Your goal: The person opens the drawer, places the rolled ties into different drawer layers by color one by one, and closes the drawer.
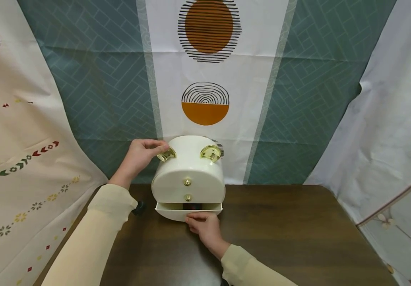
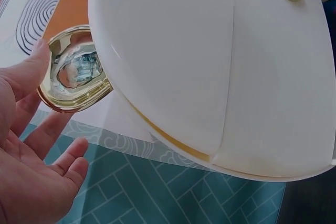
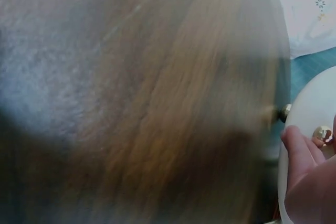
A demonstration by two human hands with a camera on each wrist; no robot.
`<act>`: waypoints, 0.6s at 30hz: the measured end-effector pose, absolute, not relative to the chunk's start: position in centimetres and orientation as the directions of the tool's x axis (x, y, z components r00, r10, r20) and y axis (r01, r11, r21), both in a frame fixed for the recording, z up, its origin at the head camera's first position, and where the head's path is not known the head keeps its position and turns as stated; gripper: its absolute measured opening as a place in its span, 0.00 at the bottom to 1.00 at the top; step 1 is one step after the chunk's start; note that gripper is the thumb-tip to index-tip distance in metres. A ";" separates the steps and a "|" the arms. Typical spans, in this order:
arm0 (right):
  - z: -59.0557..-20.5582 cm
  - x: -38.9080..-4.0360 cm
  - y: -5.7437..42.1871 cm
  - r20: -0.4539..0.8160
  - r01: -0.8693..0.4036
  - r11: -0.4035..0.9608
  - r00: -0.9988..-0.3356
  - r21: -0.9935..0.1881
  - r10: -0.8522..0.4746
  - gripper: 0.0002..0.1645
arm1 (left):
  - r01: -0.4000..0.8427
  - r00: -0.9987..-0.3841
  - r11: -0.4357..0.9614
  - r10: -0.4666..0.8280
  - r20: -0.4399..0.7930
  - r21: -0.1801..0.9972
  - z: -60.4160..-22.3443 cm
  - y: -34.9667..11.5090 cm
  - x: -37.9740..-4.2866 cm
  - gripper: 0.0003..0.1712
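A white rounded box (image 1: 191,171) stands on the table, with two gold ear-shaped pieces on top and gold knobs down its front. My left hand (image 1: 144,155) pinches the left gold ear (image 2: 73,74). In the left wrist view, its thumb lies on the ear's near side and some fingers reach behind. The bottom drawer (image 1: 171,214) is pulled partly out, with something dark inside. My right hand (image 1: 205,228) pinches at the middle of the drawer front, its fingertips hiding the knob there in the head view. A gold knob (image 3: 323,135) shows beside the right fingers.
The dark brown wooden table (image 1: 277,222) extends to both sides of the box. A patterned green and white cloth (image 1: 205,71) hangs close behind it. Light patterned cloths hang at the left (image 1: 19,159) and right (image 1: 384,119).
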State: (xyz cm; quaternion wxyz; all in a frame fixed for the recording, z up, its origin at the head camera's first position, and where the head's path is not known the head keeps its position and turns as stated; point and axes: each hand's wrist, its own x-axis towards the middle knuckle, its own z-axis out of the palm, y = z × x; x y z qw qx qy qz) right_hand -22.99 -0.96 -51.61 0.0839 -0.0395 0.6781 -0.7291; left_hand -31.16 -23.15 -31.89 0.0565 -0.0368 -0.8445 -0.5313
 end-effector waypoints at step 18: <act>-51.5 -23.1 -0.2 -0.074 0.100 -0.085 -0.961 -0.991 -0.267 0.15 | 0.112 -0.992 0.418 -0.001 0.124 0.901 -31.7 -23.0 -31.2 0.28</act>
